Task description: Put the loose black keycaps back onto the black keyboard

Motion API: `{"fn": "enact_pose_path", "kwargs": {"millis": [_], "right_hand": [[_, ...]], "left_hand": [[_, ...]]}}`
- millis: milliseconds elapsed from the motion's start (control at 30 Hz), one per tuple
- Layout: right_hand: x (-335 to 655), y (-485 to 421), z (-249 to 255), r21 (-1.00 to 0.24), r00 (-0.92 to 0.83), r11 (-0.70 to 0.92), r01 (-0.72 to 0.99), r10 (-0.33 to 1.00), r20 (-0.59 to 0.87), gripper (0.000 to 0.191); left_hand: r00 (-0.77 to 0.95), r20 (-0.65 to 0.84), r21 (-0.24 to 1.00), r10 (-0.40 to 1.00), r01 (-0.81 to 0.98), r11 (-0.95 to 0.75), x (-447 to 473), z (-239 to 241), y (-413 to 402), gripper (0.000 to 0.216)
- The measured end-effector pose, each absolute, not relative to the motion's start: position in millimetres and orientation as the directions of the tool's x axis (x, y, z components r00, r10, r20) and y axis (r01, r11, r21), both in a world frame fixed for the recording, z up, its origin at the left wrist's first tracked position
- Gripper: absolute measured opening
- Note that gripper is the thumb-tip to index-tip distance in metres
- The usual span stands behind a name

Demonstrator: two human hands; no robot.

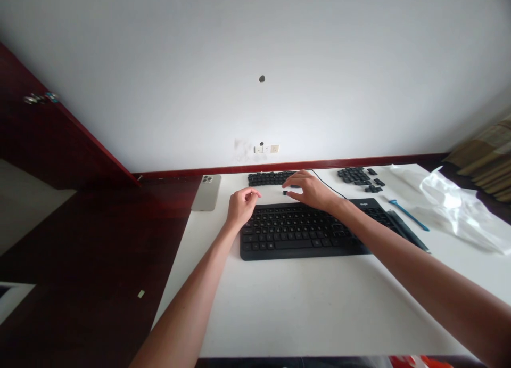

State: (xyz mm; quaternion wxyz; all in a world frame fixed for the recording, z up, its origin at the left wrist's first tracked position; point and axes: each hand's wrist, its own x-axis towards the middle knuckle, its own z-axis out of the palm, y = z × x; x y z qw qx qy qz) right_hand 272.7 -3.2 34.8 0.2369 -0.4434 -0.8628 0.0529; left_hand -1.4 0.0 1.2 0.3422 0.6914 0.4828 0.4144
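- Left hand (241,206): fingers curled, grasp unclear.
- Right hand (312,191): fingers parted, blocky keycap (285,193) at nine o'clock.
- Rectangular, ridged black keyboard (293,244): six o'clock.

There are two hands, one left hand (242,204) and one right hand (312,191), over one table (279,309). One keyboard (293,244) lies there, with one cable (329,185). Loose black keycaps make two groups, a back group (263,179) and a right-hand group (351,174), too small to count singly; one single keycap (285,192) sits by the right fingertips. One phone (206,193), one blue tool (409,215), one dark strip (408,231) and one plastic bag (449,203) share the tabletop. The wall (179,80) bears three socket plates (275,148) and two dark holes (262,79); one door (48,128) and one curtain (487,155) flank it.
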Motion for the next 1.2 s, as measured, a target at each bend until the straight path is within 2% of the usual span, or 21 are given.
{"fn": "enact_pose_path", "kwargs": {"millis": [167, 333, 500, 667, 933, 1200], "right_hand": [[267.8, -0.4, 30.4, -0.356, -0.48, 0.554, 0.752, 0.831, 0.281, 0.023], [286.8, -14.2, 41.0, -0.403, -0.419, 0.499, 0.767, 0.866, 0.275, 0.022], [331.7, -48.2, 54.2, -0.527, -0.246, 0.34, 0.779, 0.939, 0.241, 0.023], [361.9, -71.4, 51.1, -0.667, -0.198, 0.251, 0.702, 0.968, 0.156, 0.033], [364.8, -90.8, 38.8, -0.79, -0.239, 0.186, 0.585, 0.97, 0.052, 0.038], [346.7, -110.4, 51.9, -0.743, -0.46, 0.335, 0.579, 0.887, 0.042, 0.022]], "left_hand": [[0.197, 0.247, 0.871, 0.949, 0.383, -0.307, -1.5, 0.4, 0.4, 0.024], [0.204, 0.258, 0.871, 0.944, 0.375, -0.319, -1.7, 0.5, 1.0, 0.024], [0.201, 0.251, 0.868, 0.947, 0.385, -0.312, -1.2, 0.3, 0.8, 0.024], [0.188, 0.247, 0.864, 0.951, 0.401, -0.304, -0.7, 0.7, 0.0, 0.024], [0.172, 0.246, 0.854, 0.954, 0.427, -0.297, -1.6, -0.9, 1.1, 0.022], [0.17, 0.239, 0.843, 0.956, 0.453, -0.291, -1.1, -0.8, 1.9, 0.022]]}}
